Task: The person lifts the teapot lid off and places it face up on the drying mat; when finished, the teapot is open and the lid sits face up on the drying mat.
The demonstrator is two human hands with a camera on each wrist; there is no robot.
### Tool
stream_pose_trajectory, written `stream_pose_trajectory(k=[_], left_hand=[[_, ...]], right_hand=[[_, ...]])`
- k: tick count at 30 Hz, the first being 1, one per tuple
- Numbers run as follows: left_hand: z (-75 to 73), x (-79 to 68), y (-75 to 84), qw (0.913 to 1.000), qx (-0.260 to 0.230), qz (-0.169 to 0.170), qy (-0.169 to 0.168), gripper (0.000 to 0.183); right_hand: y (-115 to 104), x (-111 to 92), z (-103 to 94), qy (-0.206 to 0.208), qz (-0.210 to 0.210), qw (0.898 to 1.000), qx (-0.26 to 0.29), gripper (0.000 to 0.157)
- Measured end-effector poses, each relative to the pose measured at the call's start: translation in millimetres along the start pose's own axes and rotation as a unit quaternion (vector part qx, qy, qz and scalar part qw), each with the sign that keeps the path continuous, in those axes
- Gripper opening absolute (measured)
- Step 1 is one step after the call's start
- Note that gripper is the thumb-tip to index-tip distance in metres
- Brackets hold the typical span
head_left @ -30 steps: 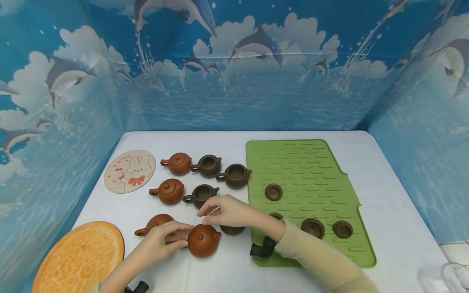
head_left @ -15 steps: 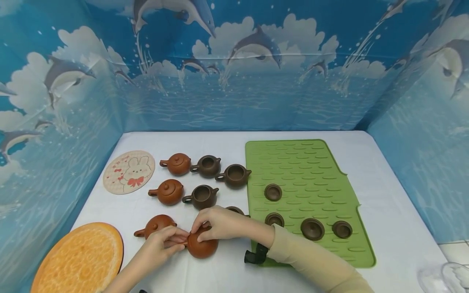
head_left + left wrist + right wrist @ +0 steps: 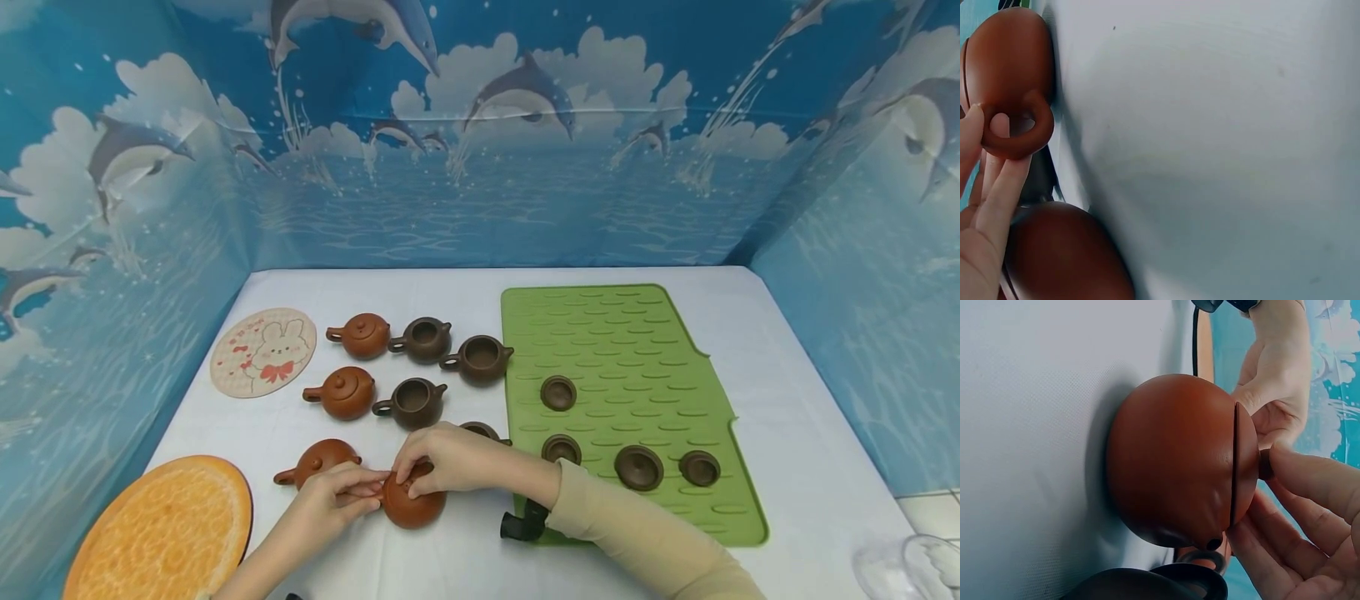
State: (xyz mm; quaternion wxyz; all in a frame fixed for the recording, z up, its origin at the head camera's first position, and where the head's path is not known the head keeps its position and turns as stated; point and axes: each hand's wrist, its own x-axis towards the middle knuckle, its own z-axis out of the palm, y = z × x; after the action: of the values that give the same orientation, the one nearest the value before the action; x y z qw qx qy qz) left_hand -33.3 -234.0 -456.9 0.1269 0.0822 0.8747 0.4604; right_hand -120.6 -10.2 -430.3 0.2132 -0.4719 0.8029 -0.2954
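Note:
A reddish-brown clay teapot [image 3: 414, 512] stands on the white cloth at the front, its spout to the right. My left hand [image 3: 330, 500] pinches the ring handle [image 3: 1041, 128] between thumb and fingers. From above, my right hand [image 3: 453, 457] grips the knob [image 3: 1265, 465] of the lid [image 3: 1246, 465], which sits on the pot with a thin dark seam below it. Just left of this pot, a second reddish teapot [image 3: 318, 458] is partly covered by my left hand. Behind my right hand, a dark brown teapot [image 3: 480, 430] is mostly hidden.
Farther back stand two lidded reddish teapots [image 3: 347, 393] and several lidless dark ones [image 3: 483, 362]. On the right, a green ribbed mat [image 3: 600, 333] carries several dark lids [image 3: 639, 468]. A rabbit-print round mat [image 3: 262, 350] and an orange round mat [image 3: 165, 533] lie left.
My right hand has come down from behind the teapot onto its lid knob. My left fingers have closed in on the handle. Both hands have stayed nearly still over the last half second.

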Motion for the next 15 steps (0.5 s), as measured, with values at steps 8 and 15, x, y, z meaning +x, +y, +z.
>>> stream_pose_trajectory(k=[8, 15], left_hand=[[0.1, -0.2, -0.6, 1.0000, 0.007, 0.005, 0.001, 0.027], [0.9, 0.1, -0.3, 0.9998, 0.016, 0.005, 0.008, 0.028]], right_hand=[[-1.1, -1.8, 1.5, -0.004, -0.023, 0.999, -0.029, 0.005], [1.9, -3.8, 3.4, 0.012, -0.032, 0.999, -0.028, 0.009]])
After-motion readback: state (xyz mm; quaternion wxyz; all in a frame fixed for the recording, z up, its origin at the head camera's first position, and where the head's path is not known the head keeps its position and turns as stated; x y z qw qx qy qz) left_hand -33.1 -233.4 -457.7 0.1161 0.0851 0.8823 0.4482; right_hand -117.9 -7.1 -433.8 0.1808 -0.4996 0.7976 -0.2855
